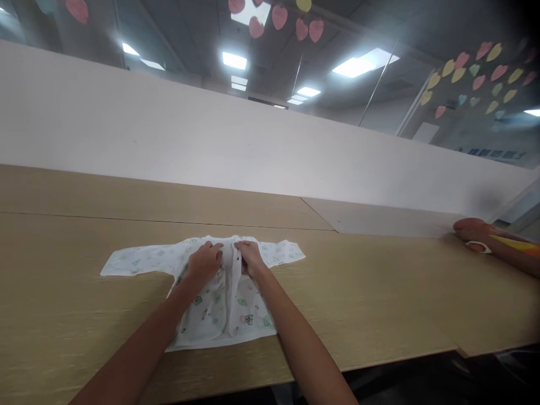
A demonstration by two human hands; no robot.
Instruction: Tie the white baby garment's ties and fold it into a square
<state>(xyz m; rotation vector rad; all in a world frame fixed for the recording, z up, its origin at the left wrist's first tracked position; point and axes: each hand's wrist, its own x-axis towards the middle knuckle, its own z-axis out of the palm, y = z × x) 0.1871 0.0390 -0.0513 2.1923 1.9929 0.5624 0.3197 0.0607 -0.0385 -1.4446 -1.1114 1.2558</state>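
A white baby jacket point(213, 315) with a small green and pink print lies on the table, its front split down the middle and both sleeves spread sideways. Close to the neckline, my left hand point(206, 262) is closed with curled fingers on the left front panel. My right hand point(250, 256) pinches the edge of the right front panel, where small dark snaps show along the strip. A narrow gap lies between the two hands. My forearms cover part of the jacket's sides.
The wooden table point(379, 287) runs wide, with a seam behind the jacket. A white partition point(236, 135) with glass above stands at the back. Another person's arm point(512, 247) rests at the far right, with a white band point(478, 247) at its hand.
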